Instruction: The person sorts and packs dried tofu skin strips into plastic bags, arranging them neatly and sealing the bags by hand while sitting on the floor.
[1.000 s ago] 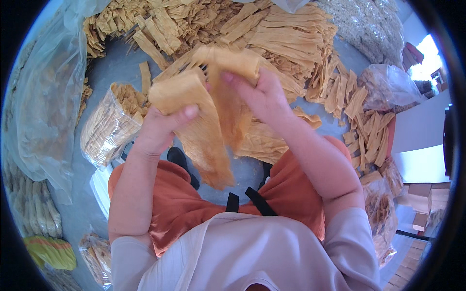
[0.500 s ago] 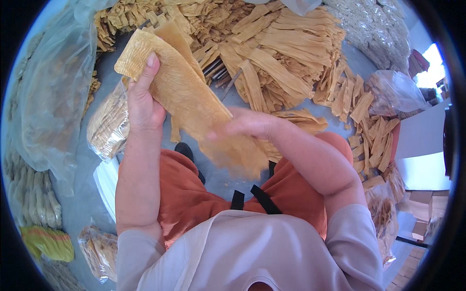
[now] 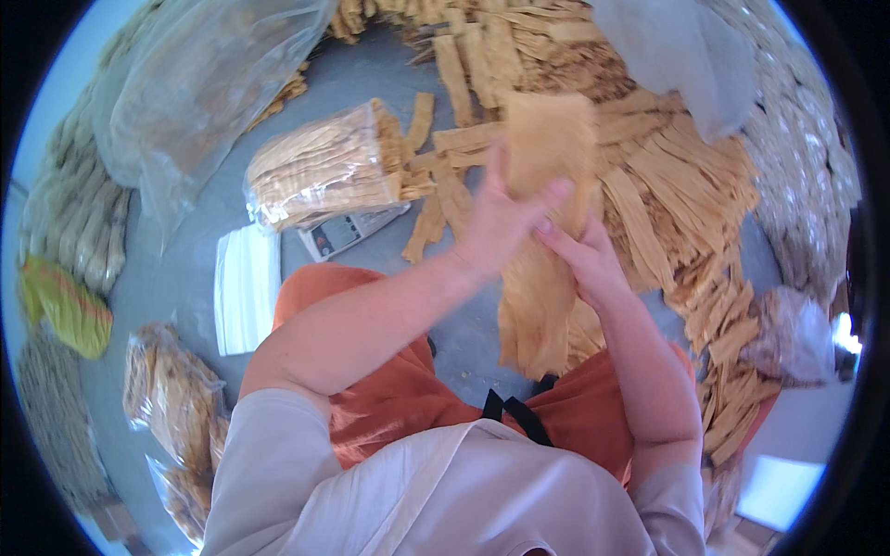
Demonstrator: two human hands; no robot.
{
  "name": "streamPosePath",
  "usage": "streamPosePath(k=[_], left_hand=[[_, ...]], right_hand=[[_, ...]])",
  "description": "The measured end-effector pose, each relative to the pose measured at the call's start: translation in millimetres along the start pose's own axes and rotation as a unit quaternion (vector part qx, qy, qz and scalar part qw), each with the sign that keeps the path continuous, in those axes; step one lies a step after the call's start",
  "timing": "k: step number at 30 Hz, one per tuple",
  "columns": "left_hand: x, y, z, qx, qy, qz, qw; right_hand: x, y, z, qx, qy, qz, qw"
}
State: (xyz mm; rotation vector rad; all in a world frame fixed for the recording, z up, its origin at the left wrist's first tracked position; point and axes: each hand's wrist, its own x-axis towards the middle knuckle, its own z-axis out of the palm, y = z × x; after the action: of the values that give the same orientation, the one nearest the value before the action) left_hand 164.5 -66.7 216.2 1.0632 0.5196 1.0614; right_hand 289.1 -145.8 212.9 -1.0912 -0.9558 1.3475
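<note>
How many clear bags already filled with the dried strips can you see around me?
2: one filled bag lies on the scale left of your left hand; another bag sits at lower left. More may be hidden near the blurred rim.

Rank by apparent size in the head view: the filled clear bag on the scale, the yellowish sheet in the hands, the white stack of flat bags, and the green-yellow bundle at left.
1. Yellowish sheet, though nearness to the camera inflates it.
2. Filled clear bag.
3. White stack of flat bags.
4. Green-yellow bundle, looking about alike with the white stack; rim distortion leaves that order unsure.
</note>
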Motion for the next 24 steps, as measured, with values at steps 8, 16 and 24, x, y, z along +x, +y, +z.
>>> streamPosePath(k=[8, 16, 24], left_hand=[[44, 81, -55, 0.038, -0.046, 0.041, 0.997], [79, 143, -115, 0.106, -0.122, -0.043, 0.986], [213, 55, -285, 0.564, 0.119, -0.062, 0.815]], right_hand=[[48, -18, 34, -0.109, -0.039, -0.04, 0.993], [115, -12, 68, -0.099, 0.008, -0.089, 0.991], [161, 35, 34, -0.112, 0.05, 0.028, 0.992]])
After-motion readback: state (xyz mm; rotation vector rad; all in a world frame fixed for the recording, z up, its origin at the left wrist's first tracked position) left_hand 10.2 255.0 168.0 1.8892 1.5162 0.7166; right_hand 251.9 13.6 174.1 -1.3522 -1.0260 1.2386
